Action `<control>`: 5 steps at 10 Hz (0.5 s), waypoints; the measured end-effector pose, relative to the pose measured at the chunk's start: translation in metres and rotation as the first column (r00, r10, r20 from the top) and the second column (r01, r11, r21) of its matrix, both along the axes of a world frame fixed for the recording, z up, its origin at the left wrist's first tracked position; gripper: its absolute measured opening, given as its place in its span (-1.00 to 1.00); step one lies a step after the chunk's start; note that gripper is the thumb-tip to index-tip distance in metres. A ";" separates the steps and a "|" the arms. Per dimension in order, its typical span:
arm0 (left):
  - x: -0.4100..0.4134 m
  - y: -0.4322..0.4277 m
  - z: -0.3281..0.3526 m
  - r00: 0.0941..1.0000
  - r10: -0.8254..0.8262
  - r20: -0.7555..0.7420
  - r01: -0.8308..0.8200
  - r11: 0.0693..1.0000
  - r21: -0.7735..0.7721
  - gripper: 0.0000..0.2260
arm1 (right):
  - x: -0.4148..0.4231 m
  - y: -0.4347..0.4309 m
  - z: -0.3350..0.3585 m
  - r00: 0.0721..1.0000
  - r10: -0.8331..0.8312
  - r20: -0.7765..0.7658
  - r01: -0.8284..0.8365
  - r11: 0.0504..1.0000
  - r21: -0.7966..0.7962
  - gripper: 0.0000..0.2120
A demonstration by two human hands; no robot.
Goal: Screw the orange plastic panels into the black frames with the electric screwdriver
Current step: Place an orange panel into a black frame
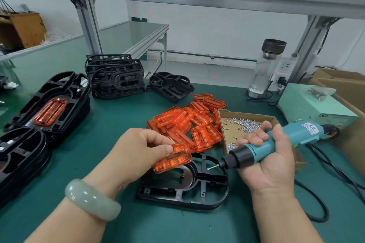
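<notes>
My left hand (138, 150) pinches one orange plastic panel (173, 161) and holds it tilted just above the upper left part of a black frame (183, 189) lying flat on the green mat. My right hand (266, 156) grips the teal electric screwdriver (276, 144), which points left with a small screw (212, 167) on its bit, over the frame's upper right. A heap of several loose orange panels (193, 122) lies behind the frame.
A cardboard tray of screws (245, 126) sits right of the heap. Stacks of black frames (115, 77) stand at the back; finished frames with orange panels (50, 110) are piled at left. A glass bottle (264, 69), a pale green power box (314, 104) and black cables (320, 203) occupy the right.
</notes>
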State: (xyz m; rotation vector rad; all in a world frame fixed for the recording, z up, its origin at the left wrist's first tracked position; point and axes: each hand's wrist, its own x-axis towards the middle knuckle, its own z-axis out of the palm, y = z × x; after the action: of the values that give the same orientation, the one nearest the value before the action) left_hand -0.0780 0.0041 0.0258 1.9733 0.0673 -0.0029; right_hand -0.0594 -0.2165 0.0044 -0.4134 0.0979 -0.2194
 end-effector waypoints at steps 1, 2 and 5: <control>0.003 0.004 0.000 0.998 -0.058 -0.003 0.058 0.991 0.125 -0.82 | 0.000 0.000 0.000 1.000 0.000 0.000 0.000 1.000 0.005 -0.90; 0.007 0.007 -0.005 0.994 -0.105 0.006 0.096 0.932 0.349 -0.85 | 0.001 0.001 0.000 1.000 0.000 -0.002 0.000 1.000 0.006 -0.90; 0.015 0.004 -0.013 0.961 -0.277 -0.023 0.237 0.773 0.589 -0.83 | 0.001 0.001 -0.001 1.000 0.005 -0.004 -0.005 1.000 0.010 -0.90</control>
State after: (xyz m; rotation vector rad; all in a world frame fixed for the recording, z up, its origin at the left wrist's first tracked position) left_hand -0.0629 0.0078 0.0126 2.5933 -0.2825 -0.1100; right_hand -0.0581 -0.2154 0.0035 -0.4043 0.1014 -0.2127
